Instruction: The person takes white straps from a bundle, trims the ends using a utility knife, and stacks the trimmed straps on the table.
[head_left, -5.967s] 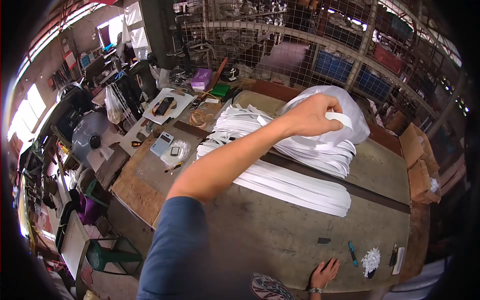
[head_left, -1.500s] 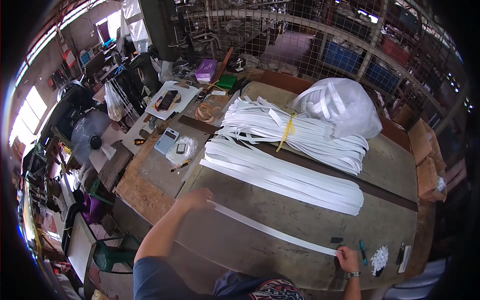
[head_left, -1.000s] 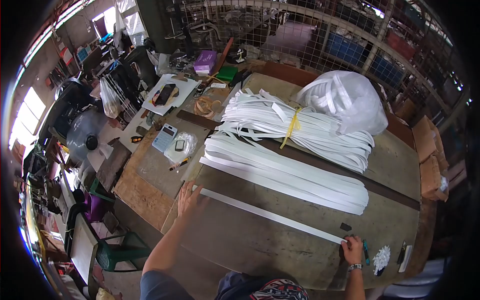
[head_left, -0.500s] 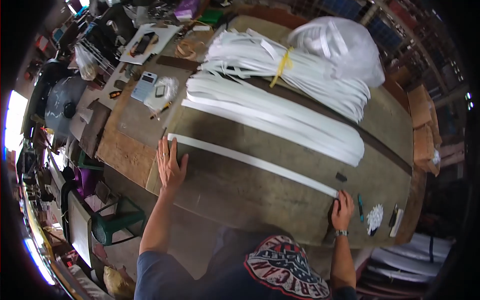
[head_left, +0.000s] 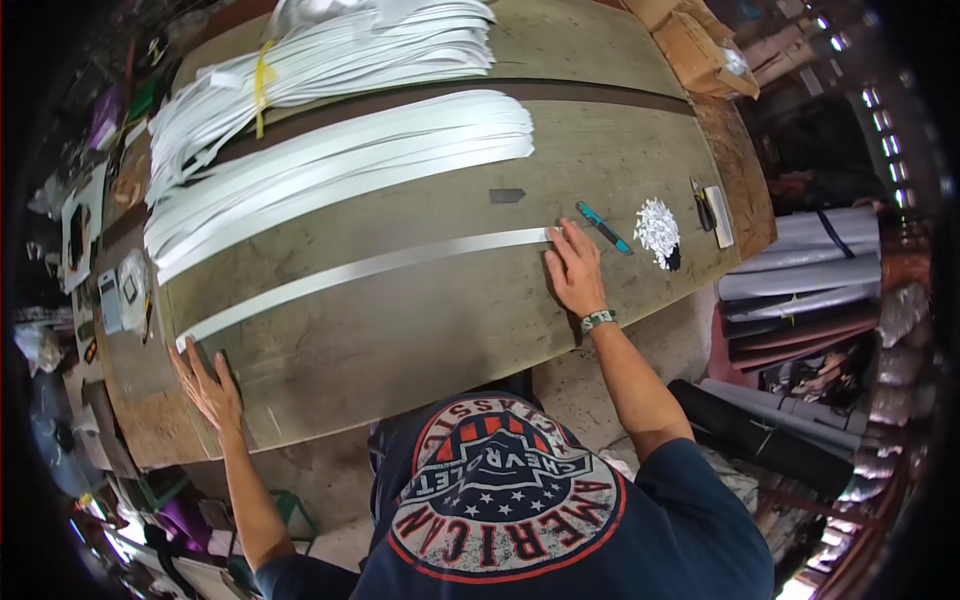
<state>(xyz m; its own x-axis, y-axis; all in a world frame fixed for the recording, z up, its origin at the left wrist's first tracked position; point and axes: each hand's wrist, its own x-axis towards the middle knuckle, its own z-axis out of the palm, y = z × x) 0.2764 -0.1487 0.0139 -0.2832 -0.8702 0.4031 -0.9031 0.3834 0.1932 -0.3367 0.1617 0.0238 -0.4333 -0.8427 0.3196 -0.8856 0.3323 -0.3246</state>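
Note:
A single white strip (head_left: 370,264) lies across the table, slightly bowed in this wide view. My left hand (head_left: 212,392) rests at its left end, fingers spread and fingertips touching the strip. At the other end my right hand (head_left: 577,270), with a watch on the wrist, lies with its fingers stretched out and the fingertips on the strip's tip. Just beyond the right hand are a teal cutter-like tool (head_left: 603,228) and a small dark flat piece with a pointed end (head_left: 507,196). Behind the strip lies a stack of loose white strips (head_left: 340,175).
A bundle of white strips (head_left: 330,62) is bound with a yellow tie. To the right are a pile of small white scraps (head_left: 656,230), dark-handled pliers (head_left: 702,205) and a white block (head_left: 718,215). A cardboard box (head_left: 700,50) stands at the back; rolled sheets (head_left: 800,260) lie beside the table.
The head view has turned to the right, so the table appears shifted left and rotated. Both hands are still at the two ends of the strip.

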